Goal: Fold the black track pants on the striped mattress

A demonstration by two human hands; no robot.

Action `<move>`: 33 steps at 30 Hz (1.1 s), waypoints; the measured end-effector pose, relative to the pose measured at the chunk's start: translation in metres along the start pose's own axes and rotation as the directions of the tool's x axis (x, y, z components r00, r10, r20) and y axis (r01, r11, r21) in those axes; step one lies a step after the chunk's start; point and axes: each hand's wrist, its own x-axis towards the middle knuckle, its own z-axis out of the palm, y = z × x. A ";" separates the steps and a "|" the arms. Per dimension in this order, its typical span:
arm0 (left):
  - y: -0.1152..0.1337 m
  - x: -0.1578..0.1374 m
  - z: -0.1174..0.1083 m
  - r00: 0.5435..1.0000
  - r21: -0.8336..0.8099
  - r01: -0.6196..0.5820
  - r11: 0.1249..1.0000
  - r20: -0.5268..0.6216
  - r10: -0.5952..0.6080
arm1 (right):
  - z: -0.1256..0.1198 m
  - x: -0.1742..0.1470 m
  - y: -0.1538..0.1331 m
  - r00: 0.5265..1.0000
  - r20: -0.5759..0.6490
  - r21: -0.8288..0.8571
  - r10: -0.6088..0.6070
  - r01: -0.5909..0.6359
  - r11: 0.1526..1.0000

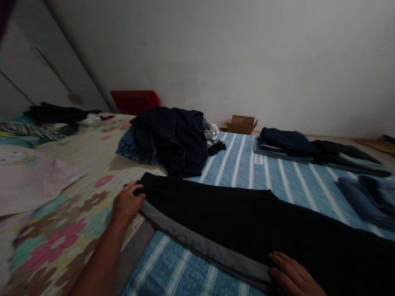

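Observation:
Black trousers [216, 209] with a grey side stripe lie stretched out flat across the bed, running off toward the right edge. At their left end my left hand [127, 202] pinches the corner of the cloth between thumb and fingers. My right hand [293, 274] rests on the lower edge of the trousers, near the grey stripe, its fingers stretched out over the fabric; the thumb is hidden. Just behind the trousers sits a rumpled heap of dark navy clothes [175, 137] with some denim at its left side.
Folded dark clothes [284, 142] lie in stacks at the back right, with folded blue garments [370, 197] nearer. A pale pink garment [33, 176] and a clothes pile [52, 117] are on the left. A cardboard box [242, 124] and a red case [135, 102] stand by the wall.

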 end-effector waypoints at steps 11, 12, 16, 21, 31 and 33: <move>0.120 -0.064 0.059 0.771 -0.245 -0.579 0.778 0.144 0.620 | 0.007 0.019 -0.018 0.966 -0.043 0.003 0.255 -0.255 0.967; 0.140 -0.076 0.067 0.704 -0.325 -0.605 0.727 0.208 0.679 | 0.007 0.020 -0.018 0.962 -0.055 -0.009 0.266 -0.267 0.964; 0.219 -0.108 0.091 0.340 -0.521 -0.685 0.509 0.389 0.856 | 0.001 0.018 -0.015 0.952 -0.076 -0.063 0.296 -0.301 0.951; 0.292 -0.108 0.127 0.230 -0.453 -0.768 0.453 0.465 0.855 | -0.020 -0.003 0.000 0.933 -0.082 -0.159 0.349 -0.358 0.920; 0.339 -0.075 0.183 0.318 -0.244 -0.777 0.580 0.643 0.696 | -0.033 -0.018 0.001 0.893 -0.091 -0.160 0.440 -0.449 0.879; 0.341 -0.068 0.190 0.284 -0.266 -0.770 0.580 0.672 0.684 | -0.037 -0.017 0.001 0.898 -0.073 -0.146 0.435 -0.441 0.886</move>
